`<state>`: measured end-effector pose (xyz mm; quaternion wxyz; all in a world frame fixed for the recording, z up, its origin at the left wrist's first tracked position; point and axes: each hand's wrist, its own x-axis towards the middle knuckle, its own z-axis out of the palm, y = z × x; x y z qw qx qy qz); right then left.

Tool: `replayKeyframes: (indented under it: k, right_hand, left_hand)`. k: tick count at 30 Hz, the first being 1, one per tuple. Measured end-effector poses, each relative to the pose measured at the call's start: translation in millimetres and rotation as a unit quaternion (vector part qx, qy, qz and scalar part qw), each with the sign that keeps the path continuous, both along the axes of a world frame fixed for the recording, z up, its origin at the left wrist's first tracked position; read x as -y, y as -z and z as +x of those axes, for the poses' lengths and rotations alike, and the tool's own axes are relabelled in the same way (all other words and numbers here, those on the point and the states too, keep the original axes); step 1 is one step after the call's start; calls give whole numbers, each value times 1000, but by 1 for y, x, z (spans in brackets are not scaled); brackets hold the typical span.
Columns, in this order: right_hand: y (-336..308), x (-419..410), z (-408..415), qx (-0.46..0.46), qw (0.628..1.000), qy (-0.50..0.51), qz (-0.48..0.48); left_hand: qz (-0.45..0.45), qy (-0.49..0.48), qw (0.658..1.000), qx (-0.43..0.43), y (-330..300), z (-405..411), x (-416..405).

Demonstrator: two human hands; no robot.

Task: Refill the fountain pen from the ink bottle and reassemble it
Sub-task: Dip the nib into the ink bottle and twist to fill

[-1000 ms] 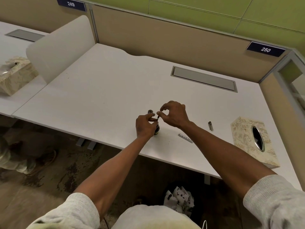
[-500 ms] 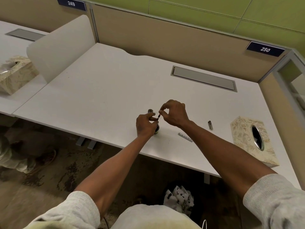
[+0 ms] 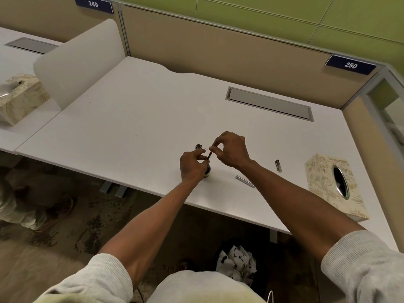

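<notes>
Near the front edge of the desk [image 3: 135,119], at about 6 o'clock on its white top: left hand [image 3: 191,166] curled round the dark ink bottle [image 3: 207,170], fingers wrapped over its top so that only a sliver of glass shows at the hand's right. Right hand [image 3: 231,150] just beside it at 2 o'clock, wrist raised, thumb and forefinger pinching the thin pen section [image 3: 209,154], which tilts down toward the bottle mouth; other fingers loosely arched above. Whether the tip touches the ink, cannot tell.

Just beyond the left hand at 11 o'clock, a small dark bottle cap [image 3: 198,147] lying on the desk. At 4 o'clock of the hands, close to the front edge, a slim silver pen barrel [image 3: 244,181] lying flat; farther out at 3 o'clock, a short pen cap [image 3: 278,165], apart from the barrel.

Wide bare white surface from 9 through 1 o'clock, back to a grey cable hatch [image 3: 270,104] set flush in the top. At far 3 o'clock, near the desk's right edge, a patterned tissue box [image 3: 328,184]. At 10 o'clock, a frosted divider [image 3: 80,60] along the left edge.

On the rear partition, dark plates reading "249" [image 3: 93,4] at 11 o'clock and "250" [image 3: 350,65] at 1 o'clock.
</notes>
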<state>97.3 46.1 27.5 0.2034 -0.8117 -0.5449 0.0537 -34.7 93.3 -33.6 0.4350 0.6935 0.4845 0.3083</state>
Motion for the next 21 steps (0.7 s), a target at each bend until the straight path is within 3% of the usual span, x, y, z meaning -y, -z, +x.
replayKeyframes:
  k: [21]
  right_hand:
    - [-6,1,8,-37,999,-2,40]
  left_hand:
    - [-37,61,997,31,0,-4,-16]
